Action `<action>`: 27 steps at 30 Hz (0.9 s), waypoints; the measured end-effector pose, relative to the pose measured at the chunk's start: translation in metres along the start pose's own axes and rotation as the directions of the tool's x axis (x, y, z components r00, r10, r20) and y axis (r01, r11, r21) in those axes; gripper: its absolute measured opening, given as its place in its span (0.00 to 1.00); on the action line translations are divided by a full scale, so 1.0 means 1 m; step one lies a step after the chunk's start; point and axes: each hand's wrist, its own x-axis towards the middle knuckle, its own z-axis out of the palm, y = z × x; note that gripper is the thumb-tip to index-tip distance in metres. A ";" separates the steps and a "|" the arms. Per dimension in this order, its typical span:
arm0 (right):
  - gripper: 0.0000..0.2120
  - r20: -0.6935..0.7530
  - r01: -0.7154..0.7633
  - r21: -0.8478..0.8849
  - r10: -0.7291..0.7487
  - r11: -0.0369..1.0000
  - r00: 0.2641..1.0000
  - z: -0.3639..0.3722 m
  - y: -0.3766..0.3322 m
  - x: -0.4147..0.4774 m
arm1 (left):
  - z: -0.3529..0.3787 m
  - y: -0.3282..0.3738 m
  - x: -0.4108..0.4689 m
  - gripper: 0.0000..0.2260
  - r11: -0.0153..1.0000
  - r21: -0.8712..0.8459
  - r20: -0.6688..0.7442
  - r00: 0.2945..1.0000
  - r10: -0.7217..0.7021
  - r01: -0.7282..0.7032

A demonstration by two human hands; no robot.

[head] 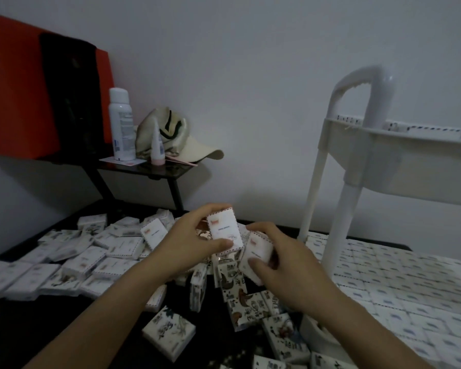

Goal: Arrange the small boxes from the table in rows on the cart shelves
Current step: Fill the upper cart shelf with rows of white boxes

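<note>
Left hand (194,246) grips a box (224,227), right hand (290,270) another box (258,253).

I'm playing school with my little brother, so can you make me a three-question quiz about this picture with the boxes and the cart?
1. True or false: the left hand has its grip on a small white cardboard box with a striped edge.
2. Pick one: what lies beside the tall white spray bottle on the small dark side table?
A) a beige cloth cap
B) a green mug
C) a blue book
3. Fill the gap: the lower shelf of the white plastic cart is covered with neat rows of small ____.

Key
1. True
2. A
3. boxes
</note>
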 end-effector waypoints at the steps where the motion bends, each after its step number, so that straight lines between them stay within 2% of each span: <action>1: 0.21 0.021 -0.027 0.137 0.024 0.990 0.999 -0.006 -0.004 -0.006 | -0.005 0.007 -0.007 0.26 1.000 -0.016 0.001 1.000 -0.002 0.002; 3: 0.19 0.067 -0.106 0.402 0.086 0.909 0.994 -0.019 -0.012 -0.017 | -0.013 0.023 -0.021 0.26 0.999 -0.051 0.006 1.000 -0.006 0.007; 5: 0.19 0.105 -0.159 0.581 0.119 0.798 0.987 -0.032 -0.020 -0.027 | -0.019 0.038 -0.032 0.25 0.995 -0.098 0.012 1.000 0.001 0.000; 9: 0.19 0.101 -0.154 0.687 0.117 0.711 0.988 -0.063 -0.032 -0.043 | -0.019 0.074 -0.044 0.24 0.982 -0.183 -0.039 0.998 0.044 -0.050; 14: 0.20 0.015 -0.094 0.714 0.119 0.694 0.993 -0.103 -0.034 -0.059 | -0.008 0.126 -0.049 0.19 0.972 -0.198 -0.060 0.991 0.117 -0.127; 18: 0.21 -0.081 -0.007 0.669 0.082 0.744 0.993 -0.148 -0.036 -0.066 | 0.002 0.168 -0.043 0.20 0.952 -0.207 -0.036 0.974 0.223 -0.225; 22: 0.21 -0.208 0.079 0.585 0.055 0.807 0.977 -0.201 -0.037 -0.065 | 0.012 0.215 -0.026 0.19 0.911 -0.173 -0.059 0.928 0.369 -0.373; 24: 0.18 -0.276 0.093 0.550 0.076 0.830 0.958 -0.226 -0.030 -0.057 | 0.018 0.236 -0.012 0.19 0.883 -0.149 -0.084 0.895 0.438 -0.446; 27: 0.09 -0.384 0.119 0.497 0.095 0.859 0.918 -0.261 -0.014 -0.038 | 0.031 0.257 0.015 0.18 0.836 -0.059 -0.108 0.836 0.537 -0.545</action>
